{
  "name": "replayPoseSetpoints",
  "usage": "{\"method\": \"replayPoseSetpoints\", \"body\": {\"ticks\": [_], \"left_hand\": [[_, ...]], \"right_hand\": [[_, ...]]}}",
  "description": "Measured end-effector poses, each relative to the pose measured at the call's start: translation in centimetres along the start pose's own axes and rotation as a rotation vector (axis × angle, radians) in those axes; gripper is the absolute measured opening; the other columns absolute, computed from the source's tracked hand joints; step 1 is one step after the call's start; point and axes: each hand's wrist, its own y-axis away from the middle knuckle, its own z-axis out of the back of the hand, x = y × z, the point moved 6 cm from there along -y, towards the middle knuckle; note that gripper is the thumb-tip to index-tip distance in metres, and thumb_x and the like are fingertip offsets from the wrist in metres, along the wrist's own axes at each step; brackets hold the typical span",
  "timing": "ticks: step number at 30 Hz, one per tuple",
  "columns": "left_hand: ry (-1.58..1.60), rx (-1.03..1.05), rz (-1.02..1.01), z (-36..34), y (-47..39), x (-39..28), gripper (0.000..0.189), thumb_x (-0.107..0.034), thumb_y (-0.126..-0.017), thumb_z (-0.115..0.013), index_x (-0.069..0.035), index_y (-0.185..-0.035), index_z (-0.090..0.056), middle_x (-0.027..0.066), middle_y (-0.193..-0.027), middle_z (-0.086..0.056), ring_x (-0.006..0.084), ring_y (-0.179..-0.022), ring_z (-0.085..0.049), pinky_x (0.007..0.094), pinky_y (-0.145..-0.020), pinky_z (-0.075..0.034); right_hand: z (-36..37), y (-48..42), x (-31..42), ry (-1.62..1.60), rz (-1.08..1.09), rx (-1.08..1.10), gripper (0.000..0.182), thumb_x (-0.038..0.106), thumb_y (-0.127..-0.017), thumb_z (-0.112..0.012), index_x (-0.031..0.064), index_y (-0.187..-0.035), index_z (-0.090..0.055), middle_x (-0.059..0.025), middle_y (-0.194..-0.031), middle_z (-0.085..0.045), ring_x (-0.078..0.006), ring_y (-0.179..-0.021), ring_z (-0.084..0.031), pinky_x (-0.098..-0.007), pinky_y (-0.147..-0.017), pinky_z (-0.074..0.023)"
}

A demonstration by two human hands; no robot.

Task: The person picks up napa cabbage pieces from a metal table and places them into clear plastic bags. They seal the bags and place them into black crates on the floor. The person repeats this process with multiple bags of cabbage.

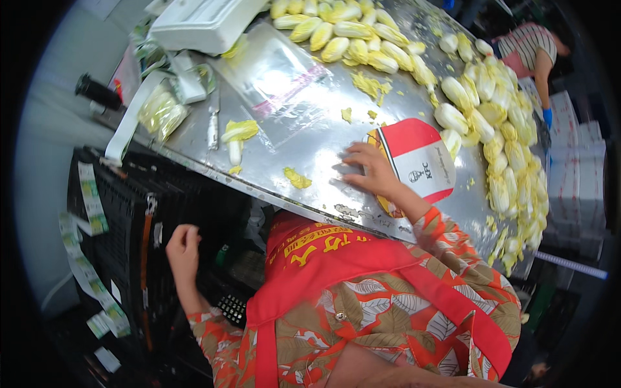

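Observation:
My right hand (371, 169) is over the metal table (310, 145), fingers spread and holding nothing. Its palm and wrist lie beside and partly over a rounded red-and-white card (417, 160), perhaps a hand fan, which bears printing. My left hand (184, 247) hangs off the table's left side with its fingers curled; nothing shows in it. Loose yellow leaves (297, 178) lie left of my right hand. Farther left are a small cabbage head (235, 150) with a yellow leaf and a knife (213, 128). Clear plastic bags (276, 72) with a pink strip lie flat beyond them.
Small napa cabbages (351, 36) cover the far side, and more are heaped (504, 131) at right. A white foam box (206, 24), label strips (131, 116) and a filled bag (162, 111) crowd the left corner. Black crates (131, 242) stand below. Another person (529, 48) bends at far right.

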Motion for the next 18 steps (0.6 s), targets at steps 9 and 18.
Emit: {"method": "replayPoseSetpoints", "body": {"ticks": [9, 18], "left_hand": [[0.083, 0.389, -0.320, -15.8, -9.1, -8.9, 0.015, -0.013, -0.091, -0.060, -0.001, -0.097, -0.065, 0.0088, -0.081, -0.067, 0.0149, -0.075, -0.064, 0.0278, -0.071, -0.050], [0.045, 0.232, -0.761, -23.1, -9.7, -17.5, 0.039, -0.018, -0.090, -0.060, -0.005, -0.126, -0.055, 0.0161, -0.127, -0.056, 0.0346, -0.117, -0.053, 0.0426, -0.101, -0.040]], "right_hand": [[1.5, 6.6, -8.0, 0.245, -0.263, -0.363, 0.019, 0.012, -0.077, -0.073, 0.0098, -0.096, -0.073, -0.0102, -0.120, -0.062, -0.0327, -0.120, -0.051, -0.0429, -0.100, -0.0382], [-5.5, -5.2, -3.1, -0.071, -0.343, -0.471, 0.011, 0.015, -0.076, -0.072, 0.0065, -0.083, -0.071, -0.0099, -0.106, -0.064, -0.0309, -0.104, -0.055, -0.0417, -0.090, -0.0419]]}}
